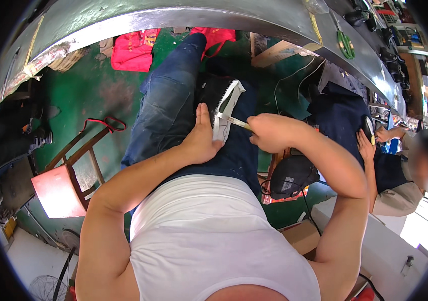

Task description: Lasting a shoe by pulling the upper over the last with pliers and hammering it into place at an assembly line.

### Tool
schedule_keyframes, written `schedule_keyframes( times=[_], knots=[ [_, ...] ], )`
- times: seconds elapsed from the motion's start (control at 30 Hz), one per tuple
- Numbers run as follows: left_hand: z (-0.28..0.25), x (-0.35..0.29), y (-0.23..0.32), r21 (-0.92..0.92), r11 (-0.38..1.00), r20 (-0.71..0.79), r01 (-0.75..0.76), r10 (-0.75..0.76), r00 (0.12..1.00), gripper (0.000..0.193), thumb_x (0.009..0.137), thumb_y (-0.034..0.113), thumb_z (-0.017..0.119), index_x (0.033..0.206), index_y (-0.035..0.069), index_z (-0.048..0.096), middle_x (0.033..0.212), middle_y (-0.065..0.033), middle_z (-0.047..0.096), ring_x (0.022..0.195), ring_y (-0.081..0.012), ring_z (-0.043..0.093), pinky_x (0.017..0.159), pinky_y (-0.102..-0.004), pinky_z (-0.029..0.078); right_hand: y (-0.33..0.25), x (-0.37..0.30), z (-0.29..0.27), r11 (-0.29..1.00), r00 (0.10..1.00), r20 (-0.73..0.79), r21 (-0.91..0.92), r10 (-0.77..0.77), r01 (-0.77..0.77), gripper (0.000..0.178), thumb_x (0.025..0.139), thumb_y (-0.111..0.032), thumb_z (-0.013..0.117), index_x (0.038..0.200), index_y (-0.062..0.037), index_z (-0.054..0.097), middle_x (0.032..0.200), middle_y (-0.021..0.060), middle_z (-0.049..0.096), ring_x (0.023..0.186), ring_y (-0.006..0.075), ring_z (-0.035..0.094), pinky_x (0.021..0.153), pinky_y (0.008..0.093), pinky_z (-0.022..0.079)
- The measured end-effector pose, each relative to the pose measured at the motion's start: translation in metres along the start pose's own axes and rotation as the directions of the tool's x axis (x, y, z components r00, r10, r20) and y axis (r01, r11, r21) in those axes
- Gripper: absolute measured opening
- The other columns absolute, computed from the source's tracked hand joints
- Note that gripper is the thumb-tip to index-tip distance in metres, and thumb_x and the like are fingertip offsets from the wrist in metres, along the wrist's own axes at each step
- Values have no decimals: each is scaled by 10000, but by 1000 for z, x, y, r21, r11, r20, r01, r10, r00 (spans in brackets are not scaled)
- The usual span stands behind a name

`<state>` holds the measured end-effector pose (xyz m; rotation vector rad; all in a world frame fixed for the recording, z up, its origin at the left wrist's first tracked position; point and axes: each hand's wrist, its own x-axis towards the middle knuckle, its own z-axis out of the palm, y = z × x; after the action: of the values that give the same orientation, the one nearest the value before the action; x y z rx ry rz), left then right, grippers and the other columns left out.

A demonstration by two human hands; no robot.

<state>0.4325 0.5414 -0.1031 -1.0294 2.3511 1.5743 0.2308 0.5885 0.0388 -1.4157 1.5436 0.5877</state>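
A dark shoe point(208, 92) with a pale, rough underside point(231, 104) and a jagged white edge lies across my lap, between my thighs. My left hand point(201, 138) cups its near end, fingers straight along the side and thumb on the other side. In my right hand point(273, 133) is a small hammer point(239, 123) with a light handle, my fingers closed round it. The hammer's head rests on or just over the shoe's underside; I cannot tell whether they touch.
A metal-edged workbench point(174, 19) curves across the far side. Red bags point(134, 51) lie on the green floor beneath it. A wooden chair point(63, 188) stands at left. To my right are a black cap-like item point(293, 176) and a co-worker point(399, 170) handling something.
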Motion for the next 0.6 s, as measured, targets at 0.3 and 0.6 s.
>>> schedule_keyframes(
  times=[0.3,0.6],
  knots=[
    [-14,0,-20,-991,110,82,82,1,997,764,1084,573,279,1609,20,230,1614,-124,367,1461,-258,380,1198,-425,314,13,34,33,979,944,-281,55,-174,197,267,968,-237,618,1043,18,649,942,226,712,940,424,687,839,510,546],
    [-1,37,-21,-689,721,-320,73,-393,862,688,1111,491,253,1445,-50,515,1414,-210,601,1338,-313,550,1106,-352,403,-10,63,100,892,732,-681,329,-4,311,222,905,-200,677,1047,-34,639,921,231,685,905,446,654,774,513,514]
  ],
)
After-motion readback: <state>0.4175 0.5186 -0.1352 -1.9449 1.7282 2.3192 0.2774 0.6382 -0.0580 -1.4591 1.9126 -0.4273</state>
